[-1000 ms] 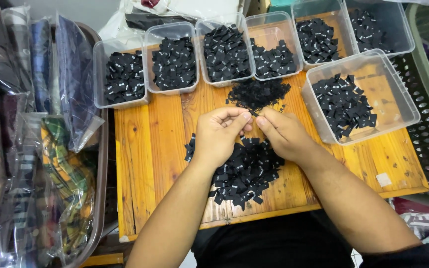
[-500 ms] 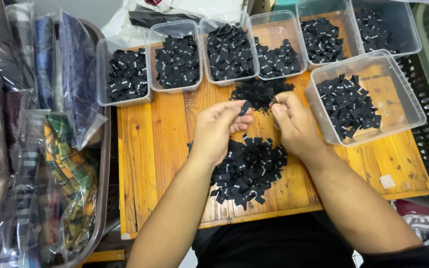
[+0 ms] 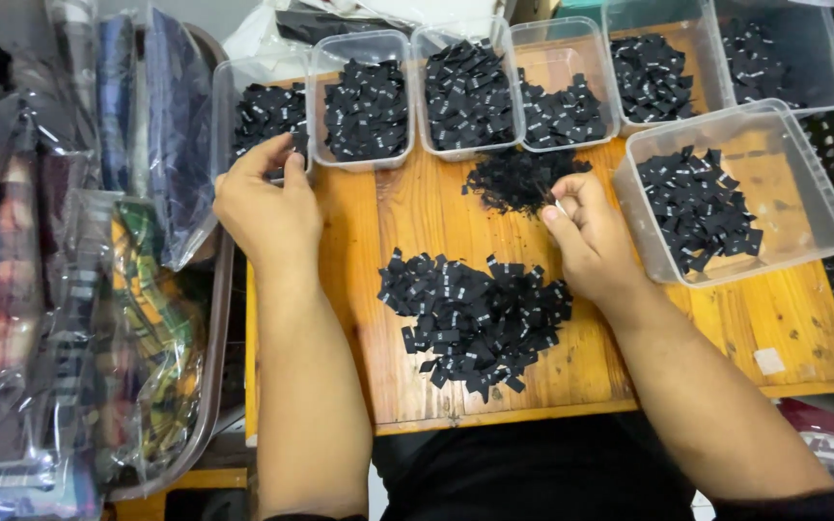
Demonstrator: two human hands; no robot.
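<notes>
Left hand [image 3: 267,207] is up at the far left corner of the wooden board [image 3: 407,207], fingers curled over the rim of the leftmost clear tub [image 3: 243,82], pinching what looks like one small black tag [image 3: 298,143] right at that rim, though whether it is truly gripped is hard to tell from here; that tub is already partly filled with the same black tags. Right hand [image 3: 591,236] sits over the right half of the board, fingers bent and closed lightly on a single small tag at its fingertips, just at the near edge of the small loose heap [image 3: 518,178] toward the back of the board. Nearer the front edge of the board, between the two forearms, lies the big spread pile of black tags [image 3: 475,314], untouched by either hand. Along the back edge of the board runs a row of more clear tubs [image 3: 465,92], each holding black tags, and one larger clear tub [image 3: 740,193] rests tilted on the board's right end, just beside the right hand, with a loose scatter of tags inside. Off the board's left side stands a heap of folded clothes in clear plastic bags [image 3: 79,289], stacked in a round tray
</notes>
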